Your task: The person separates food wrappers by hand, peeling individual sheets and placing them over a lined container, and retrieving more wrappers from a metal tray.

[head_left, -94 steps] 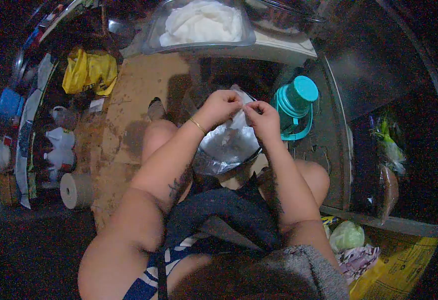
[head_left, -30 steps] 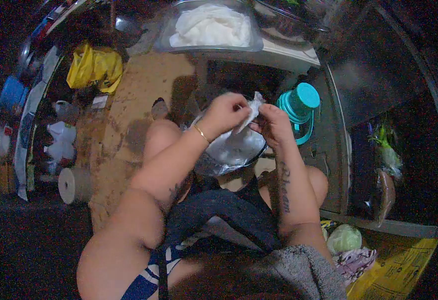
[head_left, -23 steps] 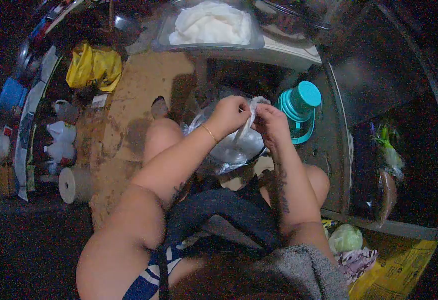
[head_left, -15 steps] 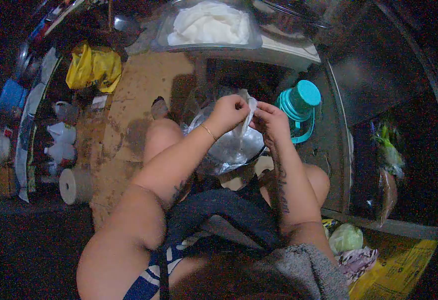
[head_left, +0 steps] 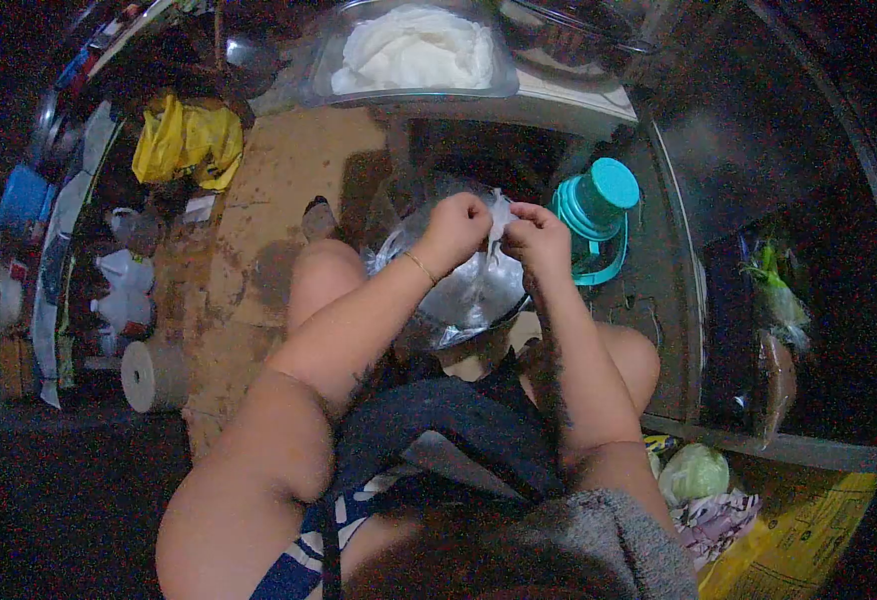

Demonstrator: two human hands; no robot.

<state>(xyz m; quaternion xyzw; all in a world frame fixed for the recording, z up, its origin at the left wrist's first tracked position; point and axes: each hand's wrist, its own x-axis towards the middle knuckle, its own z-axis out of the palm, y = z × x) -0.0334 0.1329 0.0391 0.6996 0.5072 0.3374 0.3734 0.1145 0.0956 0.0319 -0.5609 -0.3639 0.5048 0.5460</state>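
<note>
My left hand (head_left: 457, 230) is closed, with its fingertips pinching one side of a thin whitish piece (head_left: 500, 222). On the other side my right hand (head_left: 539, 238) pinches the same piece between thumb and fingers. The piece hangs down in soft, ragged folds; what it is made of cannot be made out. Below both hands is a round bowl (head_left: 467, 298) with shiny clear plastic around its rim, between my knees. My forearms and hands partly cover the bowl.
A clear tray (head_left: 415, 95) of white, folded material stands at the top. A turquoise bucket and cup (head_left: 609, 190) are right of my hands. Left are a yellow bag (head_left: 187, 140), white jugs (head_left: 124, 290) and a roll (head_left: 155, 377). A cabbage (head_left: 695, 474) lies lower right.
Since the earlier frames, the piece has changed shape between my fingers and now hangs lower. My right hand has turned slightly, its fingers more curled. Both hands stay above the bowl.
</note>
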